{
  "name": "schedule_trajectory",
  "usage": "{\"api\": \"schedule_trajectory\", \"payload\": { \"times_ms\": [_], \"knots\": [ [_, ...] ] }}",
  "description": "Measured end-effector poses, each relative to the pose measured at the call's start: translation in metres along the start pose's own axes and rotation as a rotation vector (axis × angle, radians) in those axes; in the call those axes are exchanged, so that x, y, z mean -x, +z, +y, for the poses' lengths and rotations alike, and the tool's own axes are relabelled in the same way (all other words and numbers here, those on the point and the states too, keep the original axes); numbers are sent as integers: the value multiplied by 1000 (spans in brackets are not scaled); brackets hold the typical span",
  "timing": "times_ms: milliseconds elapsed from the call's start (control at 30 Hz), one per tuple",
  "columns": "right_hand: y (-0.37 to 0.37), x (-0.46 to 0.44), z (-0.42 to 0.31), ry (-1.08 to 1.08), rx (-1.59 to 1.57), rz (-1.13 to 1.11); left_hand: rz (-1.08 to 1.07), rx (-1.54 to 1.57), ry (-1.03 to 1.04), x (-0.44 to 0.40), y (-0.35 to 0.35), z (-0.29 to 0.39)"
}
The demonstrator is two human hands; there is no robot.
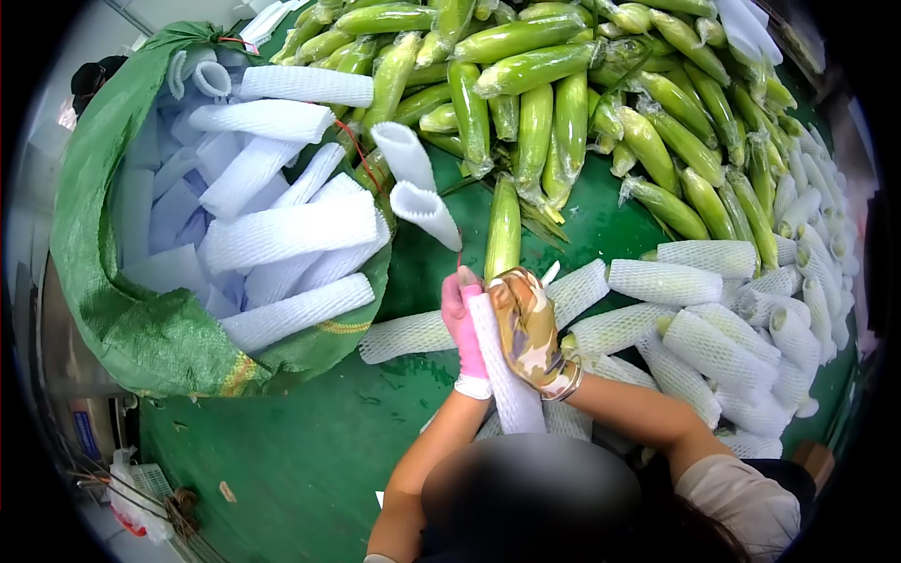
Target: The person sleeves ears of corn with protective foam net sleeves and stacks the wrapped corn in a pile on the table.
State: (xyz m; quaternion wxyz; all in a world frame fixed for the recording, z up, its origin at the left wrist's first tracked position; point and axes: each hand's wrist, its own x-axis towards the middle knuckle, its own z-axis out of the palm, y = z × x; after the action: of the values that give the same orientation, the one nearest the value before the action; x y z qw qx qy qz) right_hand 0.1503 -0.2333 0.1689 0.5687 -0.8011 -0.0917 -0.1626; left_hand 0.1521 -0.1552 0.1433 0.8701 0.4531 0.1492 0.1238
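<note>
My left hand point(463, 324), in a pink glove, is closed on the upper end of a white foam net sleeve point(507, 380) that runs down toward my body. My right hand point(527, 324), in a camouflage-patterned glove, is closed beside it at the lower end of a film-wrapped green ear of corn point(504, 230). The corn points away from me over the table. My fingers hide where corn and sleeve meet, so I cannot tell whether the corn's end is inside. Two loose foam sleeves point(424, 208) lie just beyond my left hand.
At the left, a green woven sack point(94, 244) holds many foam sleeves. A large pile of wrapped corn point(544, 70) fills the far side of the green table point(282, 460). Sleeved ears of corn point(723, 347) are heaped at the right, some beneath my forearms.
</note>
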Motion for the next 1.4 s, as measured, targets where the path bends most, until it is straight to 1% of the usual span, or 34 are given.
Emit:
{"api": "schedule_trajectory", "payload": {
  "times_ms": [67, 100, 133, 167, 200, 233, 300, 367, 400, 433, 467, 500, 533, 567, 600, 667, 700, 733, 767, 800, 867, 933, 967, 1000, 1033, 1067, 1100, 1133, 1167, 1200, 1267, 1300, 1333, 1400],
  "knots": [
    [0, -8, -2, -98, 76, 20, 42, -12, -34, 8, 15, 23],
    [5, -11, 5, 318, -723, 36, -13, -19, 12, 2, 5, 13],
    [8, -14, 9, 739, -1520, 46, -20, -65, -58, 13, 20, 32],
    [6, -23, 14, 694, -1515, -25, -91, -283, 10, 18, 25, 37],
    [3, -31, 19, 647, -1508, -96, -162, -500, 81, 20, 27, 39],
    [1, -39, 25, 597, -1499, -164, -206, -515, 81, 17, 28, 37],
    [0, -46, 41, 590, -1138, -176, -311, -422, -22, 5, 25, 41],
    [-2, -53, 61, 612, -419, 99, -436, -280, -197, -17, 14, 36],
    [-15, -62, 70, 942, -530, 24, -405, -215, -262, -31, 13, 31],
    [-18, -70, 60, 1005, -952, 121, -535, -819, 164, -51, 9, 23],
    [-20, -74, 51, 1042, -1378, 220, -604, -1126, 372, -72, -2, 3],
    [-23, -70, 49, 1000, -1377, 109, -622, -1414, 617, -92, -13, -17],
    [-19, -61, 56, 1002, -1378, 113, -510, -1503, 643, -110, -28, -50],
    [-13, -52, 70, 1047, -1145, 94, -391, -1583, 676, -127, -42, -80],
    [-11, -48, 79, 1076, -911, 73, -405, -1476, 584, -134, -63, -108],
    [-17, -34, 77, 1103, -809, -35, -474, -1767, 425, -99, -41, -61],
    [-19, -21, 90, 952, -687, -199, -478, -1774, 417, -92, -47, -61],
    [-22, -11, 90, 803, -561, -356, -683, -1790, 460, -81, -51, -60],
    [-19, -8, 90, 832, -423, -366, -882, -1791, 514, -74, -51, -56],
    [-21, -5, 88, 822, -426, -367, -877, -1795, 525, -69, -50, -51],
    [-26, 3, 63, 225, 346, -262, -952, -1703, 629, -55, -35, -19],
    [-38, -13, 12, 396, 147, -182, -682, -1448, 594, -47, -61, -41],
    [-49, -26, -2, 382, 176, -247, -896, -1903, 340, -31, -7, 25],
    [-56, -45, -4, 366, 209, -316, -848, -1908, 802, -32, -45, 5],
    [-51, -59, 18, 297, -38, -283, -851, -1904, 787, -34, -45, 7],
    [-53, -84, 3, 250, 93, -207, -788, -1510, 529, -42, -36, 11],
    [-42, -99, 10, 402, -112, -130, -706, -1117, 290, -56, -23, 17],
    [-36, -122, 6, 706, -357, -128, -567, -462, -144, -74, -7, 20],
    [-27, -139, 17, 772, -568, -139, -260, 240, -423, -91, 8, 23],
    [-18, -146, 41, 651, -550, -182, -212, 218, -299, -107, 5, 15],
    [3, -149, 63, 651, -808, -74, -65, -48, -33, -120, 11, 1],
    [12, -147, 78, 642, -664, -107, -63, -47, -34, -123, 10, 3],
    [17, -143, 84, 710, -725, -179, -50, -160, -113, -122, 14, 17],
    [51, -118, 122, 758, -932, 3, -34, -285, -192, -125, 7, 17]
  ]
}}
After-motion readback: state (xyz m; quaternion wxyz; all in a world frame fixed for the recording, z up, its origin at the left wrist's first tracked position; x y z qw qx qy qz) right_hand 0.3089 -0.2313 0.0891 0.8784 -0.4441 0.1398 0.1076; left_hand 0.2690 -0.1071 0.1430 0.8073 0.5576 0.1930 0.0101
